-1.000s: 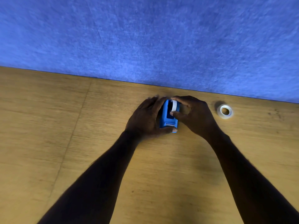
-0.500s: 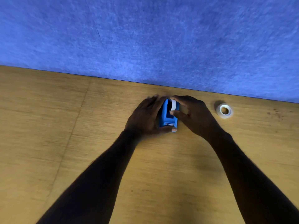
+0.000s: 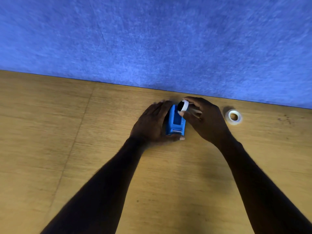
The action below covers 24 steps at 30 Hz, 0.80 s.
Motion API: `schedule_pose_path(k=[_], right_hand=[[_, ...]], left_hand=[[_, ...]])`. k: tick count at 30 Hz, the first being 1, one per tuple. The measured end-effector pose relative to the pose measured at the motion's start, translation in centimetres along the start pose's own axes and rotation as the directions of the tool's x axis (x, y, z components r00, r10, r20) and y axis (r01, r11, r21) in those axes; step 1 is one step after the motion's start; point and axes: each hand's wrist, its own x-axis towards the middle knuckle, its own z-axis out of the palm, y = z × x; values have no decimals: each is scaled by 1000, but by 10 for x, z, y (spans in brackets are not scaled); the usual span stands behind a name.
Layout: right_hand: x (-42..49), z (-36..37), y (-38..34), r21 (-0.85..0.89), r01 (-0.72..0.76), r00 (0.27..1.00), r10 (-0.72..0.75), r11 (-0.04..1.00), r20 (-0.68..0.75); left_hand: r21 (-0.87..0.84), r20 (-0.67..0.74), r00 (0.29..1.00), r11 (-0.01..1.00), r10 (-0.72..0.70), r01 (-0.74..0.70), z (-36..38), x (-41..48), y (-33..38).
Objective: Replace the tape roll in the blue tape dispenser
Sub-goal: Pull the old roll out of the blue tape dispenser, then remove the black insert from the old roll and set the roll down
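The blue tape dispenser stands on the wooden table, its cutter end toward me. My left hand wraps its left side and front, thumb under the cutter end. My right hand pinches a thin white tape roll with a black core between thumb and fingers, lifted just above the dispenser's far end and tilted. The dispenser's slot looks open and empty. A second white tape roll lies flat on the table to the right of my right hand.
The wooden table ends at a blue felt partition just behind the dispenser.
The roll that sat in the dispenser has come up and out in my right hand. My left hand keeps holding the dispenser in place.
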Motion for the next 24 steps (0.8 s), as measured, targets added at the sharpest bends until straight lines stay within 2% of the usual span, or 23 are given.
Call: schedule_pose_path(k=[4,7,9,11,13,15,17,19,22,24], right_hand=[[-10,-4,1,117,-95,989,107,989,-106],[-21,-8,-1,155,-140,969,168,978,-182],[-26,-11,-4,174,-162,955,198,971,-221],[-33,-17,-8,185,-168,949,210,968,-235],[-39,-25,-14,196,-169,948,214,966,-235],[-43,-33,-20,217,-168,949,217,961,-227],[-47,-43,-32,260,-175,946,235,950,-223],[-49,-53,-46,313,-170,939,250,934,-235],[-54,-72,-71,332,-130,933,229,934,-279],[-56,-84,-85,329,-111,932,213,938,-295]], left_hand=[[3,-34,999,1000,19,-19,-1,-2,1],[-43,34,997,997,-70,71,-4,-3,2],[-93,22,993,988,-120,122,-7,-4,3],[-136,-59,988,982,-140,131,-12,-8,8],[-177,-206,965,976,-164,128,-17,-10,17],[-242,-365,905,961,-218,134,-23,-7,32],[-347,-457,842,929,-288,129,-33,1,56],[-531,-412,821,836,-396,138,-49,10,85],[-792,-122,838,561,-532,241,-75,21,123],[-867,47,840,395,-541,303,-90,25,145]])
